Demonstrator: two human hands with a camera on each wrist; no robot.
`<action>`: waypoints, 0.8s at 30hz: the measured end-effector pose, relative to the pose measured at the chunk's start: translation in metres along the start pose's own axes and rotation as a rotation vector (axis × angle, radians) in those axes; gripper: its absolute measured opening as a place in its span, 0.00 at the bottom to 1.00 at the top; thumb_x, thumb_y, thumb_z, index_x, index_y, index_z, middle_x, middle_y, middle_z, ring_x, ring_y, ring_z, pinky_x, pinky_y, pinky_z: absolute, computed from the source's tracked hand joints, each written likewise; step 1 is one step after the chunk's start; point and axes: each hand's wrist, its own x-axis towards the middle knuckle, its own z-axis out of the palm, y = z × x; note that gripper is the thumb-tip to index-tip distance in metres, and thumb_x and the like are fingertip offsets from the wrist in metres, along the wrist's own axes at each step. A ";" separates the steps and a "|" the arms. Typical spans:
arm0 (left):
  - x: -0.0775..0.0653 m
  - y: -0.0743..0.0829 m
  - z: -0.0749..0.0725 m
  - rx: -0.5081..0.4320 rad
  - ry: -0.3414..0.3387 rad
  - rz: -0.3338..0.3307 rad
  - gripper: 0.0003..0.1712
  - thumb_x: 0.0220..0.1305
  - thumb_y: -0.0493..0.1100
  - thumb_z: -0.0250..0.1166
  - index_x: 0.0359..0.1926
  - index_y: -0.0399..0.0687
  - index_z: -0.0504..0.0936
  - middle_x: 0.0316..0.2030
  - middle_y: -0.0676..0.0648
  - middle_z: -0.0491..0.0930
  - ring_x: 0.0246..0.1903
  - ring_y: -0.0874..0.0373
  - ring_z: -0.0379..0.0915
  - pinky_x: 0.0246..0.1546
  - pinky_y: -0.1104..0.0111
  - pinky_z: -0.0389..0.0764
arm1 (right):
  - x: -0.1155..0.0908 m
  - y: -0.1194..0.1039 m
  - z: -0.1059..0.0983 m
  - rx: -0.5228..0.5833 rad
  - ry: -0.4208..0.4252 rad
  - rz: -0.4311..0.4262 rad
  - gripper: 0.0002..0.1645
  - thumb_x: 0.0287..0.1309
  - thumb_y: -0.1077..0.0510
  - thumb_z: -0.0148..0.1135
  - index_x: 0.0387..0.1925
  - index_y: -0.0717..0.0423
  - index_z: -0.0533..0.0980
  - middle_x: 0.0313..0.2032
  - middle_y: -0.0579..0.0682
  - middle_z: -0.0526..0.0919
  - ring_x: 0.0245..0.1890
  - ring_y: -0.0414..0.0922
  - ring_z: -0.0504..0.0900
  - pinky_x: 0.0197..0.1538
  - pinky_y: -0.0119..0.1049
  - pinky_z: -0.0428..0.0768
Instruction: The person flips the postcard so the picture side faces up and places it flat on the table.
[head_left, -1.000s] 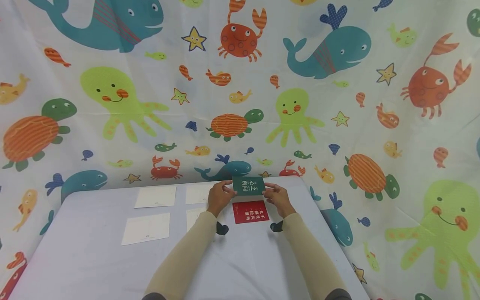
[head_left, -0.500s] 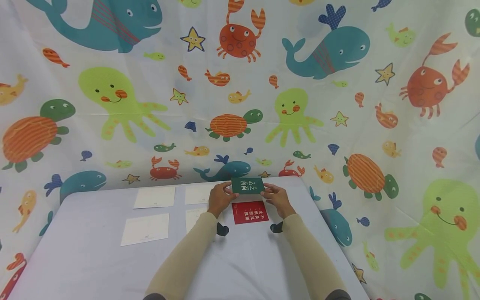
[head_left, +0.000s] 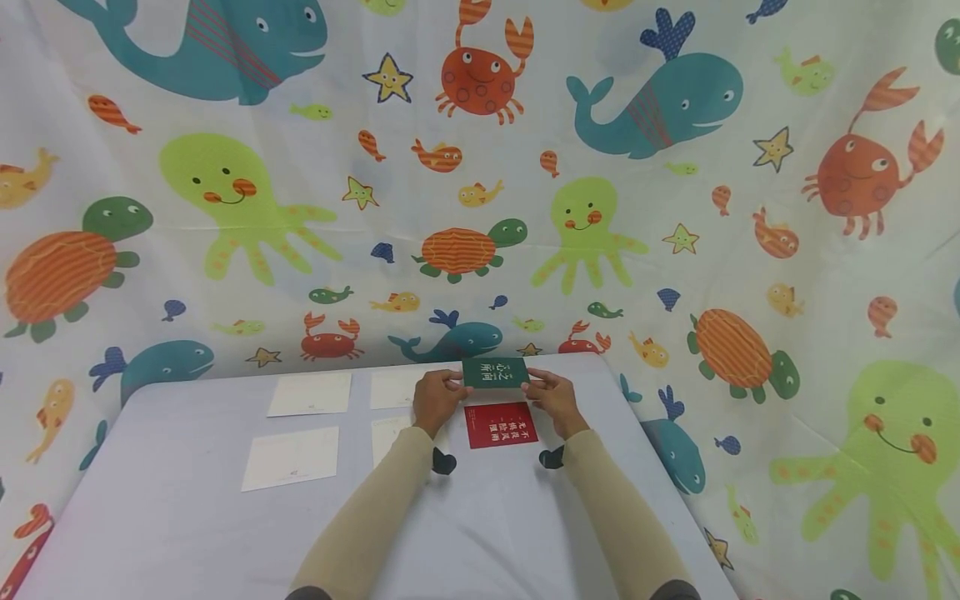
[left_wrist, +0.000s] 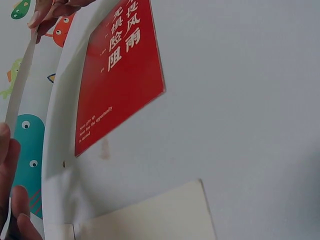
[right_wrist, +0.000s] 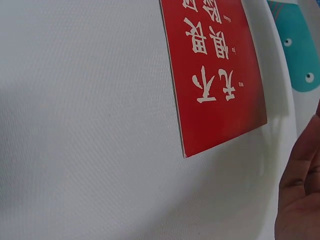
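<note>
Left hand (head_left: 437, 402) and right hand (head_left: 558, 402), fingers curled, pinch a green card (head_left: 495, 373) between them (a red card (head_left: 500, 425) lies nearby).

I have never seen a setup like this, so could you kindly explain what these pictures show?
There is no machine here, only a person using their left hand and right hand, both bare. The widest picture is taken from the person's head, looking forward and down; the other two are taken from the left and right wrists. Between them the hands hold a green card by its sides, raised above the white-covered table. On it, a red card lies nearer the person, and four pale cards lie to the left, two partly hidden by the left arm. Behind hangs a cloth printed with sea animals.
</note>
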 end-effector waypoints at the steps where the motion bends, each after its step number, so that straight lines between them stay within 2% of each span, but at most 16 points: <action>1: 0.000 0.000 0.000 -0.001 0.004 -0.001 0.21 0.62 0.45 0.79 0.55 0.46 0.90 0.39 0.47 0.93 0.44 0.50 0.89 0.55 0.53 0.87 | 0.000 0.000 0.000 0.000 0.010 -0.001 0.28 0.65 0.51 0.76 0.65 0.46 0.82 0.58 0.55 0.89 0.54 0.52 0.86 0.66 0.51 0.82; 8: 0.001 0.000 0.003 0.001 0.017 -0.009 0.19 0.63 0.45 0.78 0.54 0.46 0.91 0.40 0.46 0.93 0.48 0.49 0.89 0.60 0.50 0.84 | 0.002 0.002 0.003 0.018 0.071 -0.010 0.23 0.63 0.49 0.77 0.58 0.48 0.84 0.51 0.52 0.92 0.51 0.49 0.87 0.60 0.44 0.85; 15: 0.002 -0.001 0.004 0.009 0.024 -0.020 0.18 0.66 0.44 0.75 0.56 0.46 0.90 0.43 0.46 0.93 0.52 0.47 0.87 0.65 0.47 0.81 | 0.001 0.004 0.002 0.020 0.061 0.016 0.21 0.65 0.53 0.75 0.59 0.47 0.85 0.51 0.51 0.92 0.50 0.49 0.88 0.57 0.42 0.85; 24: 0.001 -0.002 0.002 -0.005 0.036 -0.027 0.13 0.67 0.43 0.74 0.50 0.45 0.92 0.45 0.46 0.93 0.56 0.45 0.86 0.65 0.47 0.81 | -0.001 0.004 0.003 0.029 0.076 0.018 0.19 0.66 0.53 0.75 0.57 0.49 0.86 0.49 0.52 0.93 0.48 0.48 0.87 0.53 0.38 0.86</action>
